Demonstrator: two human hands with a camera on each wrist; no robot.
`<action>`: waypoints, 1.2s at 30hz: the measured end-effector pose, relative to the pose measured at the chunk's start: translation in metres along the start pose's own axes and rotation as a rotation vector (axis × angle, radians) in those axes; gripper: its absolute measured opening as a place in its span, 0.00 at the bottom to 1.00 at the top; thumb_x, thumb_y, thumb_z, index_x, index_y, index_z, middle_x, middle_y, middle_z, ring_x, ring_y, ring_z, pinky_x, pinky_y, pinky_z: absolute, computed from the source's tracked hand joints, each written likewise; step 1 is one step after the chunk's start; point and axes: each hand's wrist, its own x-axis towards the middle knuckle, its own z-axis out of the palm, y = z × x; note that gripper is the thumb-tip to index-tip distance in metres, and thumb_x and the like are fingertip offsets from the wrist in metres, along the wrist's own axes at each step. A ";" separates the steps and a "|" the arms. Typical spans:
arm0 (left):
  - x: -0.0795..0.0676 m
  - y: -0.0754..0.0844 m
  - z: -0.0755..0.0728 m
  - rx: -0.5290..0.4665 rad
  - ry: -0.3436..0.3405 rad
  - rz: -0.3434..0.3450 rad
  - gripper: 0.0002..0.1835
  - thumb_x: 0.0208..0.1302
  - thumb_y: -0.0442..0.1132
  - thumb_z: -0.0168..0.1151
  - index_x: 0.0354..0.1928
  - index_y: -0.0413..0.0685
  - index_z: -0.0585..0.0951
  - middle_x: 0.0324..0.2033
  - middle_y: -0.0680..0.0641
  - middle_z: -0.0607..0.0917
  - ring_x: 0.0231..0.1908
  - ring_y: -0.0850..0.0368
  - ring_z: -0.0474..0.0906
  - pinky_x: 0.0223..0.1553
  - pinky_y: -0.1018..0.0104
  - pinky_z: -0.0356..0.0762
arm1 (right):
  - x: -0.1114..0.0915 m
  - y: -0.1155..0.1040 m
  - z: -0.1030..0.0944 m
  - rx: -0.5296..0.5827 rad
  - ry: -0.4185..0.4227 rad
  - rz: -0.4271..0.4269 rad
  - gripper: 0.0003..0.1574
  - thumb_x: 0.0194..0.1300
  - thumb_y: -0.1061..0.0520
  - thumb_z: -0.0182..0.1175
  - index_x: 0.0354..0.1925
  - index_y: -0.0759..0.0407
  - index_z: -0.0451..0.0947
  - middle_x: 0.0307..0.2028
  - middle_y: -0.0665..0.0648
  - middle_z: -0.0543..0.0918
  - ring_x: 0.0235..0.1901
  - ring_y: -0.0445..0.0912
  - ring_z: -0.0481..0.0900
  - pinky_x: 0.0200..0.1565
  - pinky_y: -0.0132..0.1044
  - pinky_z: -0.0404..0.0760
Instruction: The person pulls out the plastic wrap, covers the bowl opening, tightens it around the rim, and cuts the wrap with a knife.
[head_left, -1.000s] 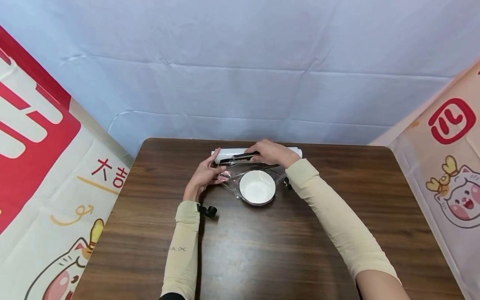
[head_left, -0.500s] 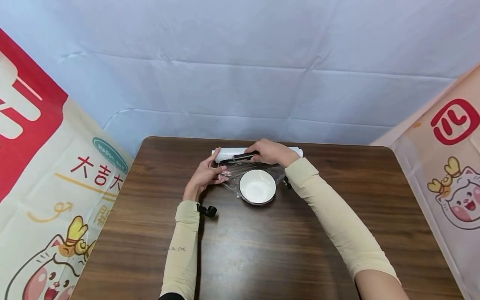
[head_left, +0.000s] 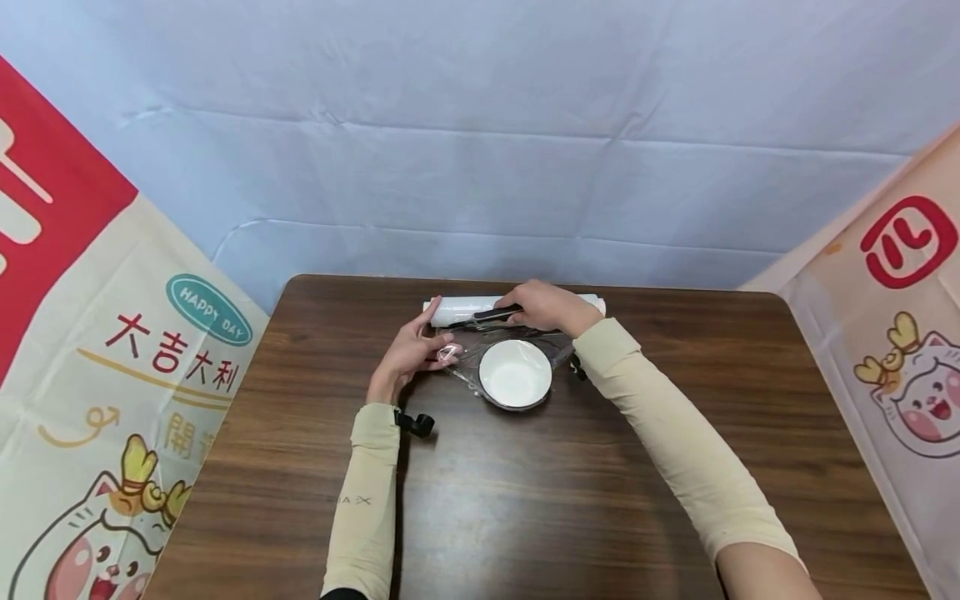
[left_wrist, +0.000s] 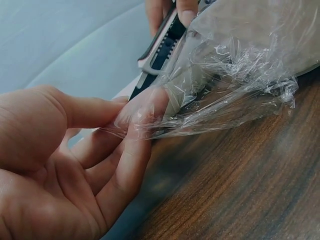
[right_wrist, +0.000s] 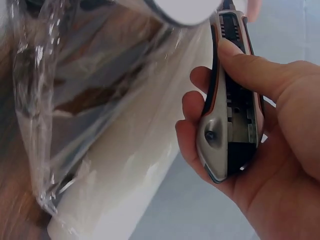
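Note:
My left hand pinches the edge of a sheet of clear cling film between thumb and fingers. Film stretches from there over and around a white, dark-rimmed bowl. Behind the bowl lies the white cling film roll, partly covered by both hands. My right hand grips a grey and black utility knife, its thumb on the slider side. In the left wrist view the knife's blade end reaches close to my left fingertips, beside the film; whether it touches the film I cannot tell.
The brown wooden table extends toward me and to both sides. Just past the roll is its back edge, with a pale cloth backdrop behind. Printed banners hang at left and right. A black wrist camera sits on my left wrist.
The utility knife and my right hand have shifted slightly to the right along the roll. My left hand stays in place on the film. The left banner's print has shifted.

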 end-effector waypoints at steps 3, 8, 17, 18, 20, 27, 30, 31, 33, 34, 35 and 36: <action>0.000 0.000 0.001 0.000 -0.003 -0.003 0.45 0.76 0.30 0.60 0.82 0.82 0.55 0.72 0.27 0.71 0.30 0.54 0.91 0.37 0.65 0.90 | 0.000 0.001 0.002 0.009 -0.009 0.011 0.26 0.76 0.57 0.64 0.69 0.55 0.79 0.64 0.61 0.85 0.63 0.58 0.83 0.65 0.54 0.81; 0.000 0.000 0.001 0.007 -0.014 -0.005 0.46 0.76 0.29 0.60 0.81 0.84 0.55 0.83 0.42 0.52 0.32 0.55 0.91 0.40 0.63 0.91 | -0.012 0.012 -0.001 0.039 -0.027 0.056 0.27 0.76 0.55 0.64 0.70 0.54 0.79 0.66 0.61 0.83 0.67 0.59 0.80 0.67 0.56 0.79; -0.001 0.001 -0.003 -0.019 -0.001 -0.026 0.44 0.76 0.30 0.61 0.75 0.94 0.61 0.44 0.39 0.91 0.29 0.52 0.91 0.37 0.64 0.90 | -0.033 0.028 -0.014 0.014 -0.010 0.104 0.24 0.74 0.60 0.64 0.67 0.55 0.81 0.64 0.62 0.85 0.63 0.59 0.82 0.61 0.54 0.82; -0.001 0.001 -0.003 -0.021 -0.002 -0.026 0.44 0.76 0.30 0.61 0.75 0.95 0.61 0.41 0.40 0.91 0.29 0.52 0.91 0.36 0.64 0.90 | -0.033 0.028 -0.014 0.009 -0.003 0.097 0.24 0.74 0.61 0.65 0.66 0.55 0.82 0.63 0.62 0.85 0.62 0.59 0.83 0.60 0.54 0.83; -0.001 0.001 -0.003 -0.022 -0.002 -0.027 0.44 0.76 0.31 0.61 0.74 0.95 0.62 0.38 0.41 0.92 0.29 0.53 0.91 0.36 0.64 0.90 | -0.031 0.027 -0.013 -0.003 0.002 0.080 0.24 0.74 0.61 0.65 0.66 0.55 0.82 0.62 0.62 0.86 0.59 0.58 0.84 0.59 0.53 0.83; 0.001 -0.001 -0.001 -0.010 0.002 -0.023 0.45 0.75 0.30 0.61 0.76 0.93 0.60 0.68 0.29 0.75 0.31 0.54 0.91 0.39 0.62 0.91 | -0.025 0.023 -0.004 0.012 -0.019 0.079 0.24 0.75 0.59 0.64 0.67 0.53 0.81 0.61 0.61 0.86 0.35 0.48 0.83 0.46 0.46 0.80; 0.001 -0.001 -0.002 -0.021 0.000 -0.022 0.46 0.76 0.29 0.60 0.79 0.89 0.58 0.68 0.32 0.74 0.31 0.54 0.91 0.39 0.62 0.91 | -0.027 0.027 -0.004 -0.002 -0.014 0.079 0.24 0.75 0.59 0.64 0.67 0.53 0.81 0.61 0.60 0.86 0.42 0.47 0.83 0.47 0.45 0.80; 0.001 0.000 -0.002 -0.031 -0.001 -0.024 0.46 0.76 0.28 0.60 0.79 0.89 0.58 0.64 0.32 0.77 0.31 0.54 0.91 0.39 0.63 0.91 | -0.029 0.029 -0.004 -0.003 -0.015 0.084 0.25 0.75 0.59 0.65 0.67 0.53 0.81 0.62 0.61 0.86 0.44 0.47 0.83 0.48 0.46 0.80; 0.002 0.000 -0.002 -0.037 -0.002 -0.024 0.46 0.76 0.28 0.60 0.79 0.89 0.58 0.53 0.36 0.85 0.30 0.53 0.91 0.38 0.63 0.91 | -0.036 0.035 -0.005 -0.003 -0.011 0.091 0.25 0.75 0.59 0.64 0.68 0.55 0.80 0.62 0.62 0.86 0.48 0.50 0.84 0.50 0.47 0.82; 0.002 0.000 -0.003 -0.042 -0.003 -0.028 0.46 0.76 0.28 0.60 0.78 0.90 0.59 0.47 0.36 0.88 0.30 0.53 0.91 0.37 0.63 0.91 | -0.040 0.039 -0.005 -0.002 -0.012 0.101 0.25 0.75 0.59 0.64 0.68 0.55 0.80 0.62 0.62 0.85 0.50 0.51 0.85 0.50 0.48 0.81; 0.002 0.000 -0.003 -0.041 -0.006 -0.026 0.46 0.76 0.29 0.60 0.79 0.88 0.58 0.42 0.40 0.89 0.29 0.53 0.91 0.37 0.63 0.90 | -0.045 0.042 -0.005 0.000 -0.012 0.110 0.26 0.75 0.59 0.64 0.69 0.56 0.79 0.63 0.63 0.85 0.51 0.53 0.85 0.50 0.48 0.82; 0.001 -0.001 -0.004 -0.037 -0.010 -0.026 0.46 0.76 0.29 0.60 0.79 0.89 0.58 0.38 0.42 0.90 0.29 0.53 0.91 0.36 0.64 0.90 | -0.050 0.046 -0.006 0.005 -0.014 0.126 0.26 0.76 0.58 0.63 0.69 0.56 0.79 0.64 0.63 0.84 0.53 0.54 0.85 0.51 0.49 0.82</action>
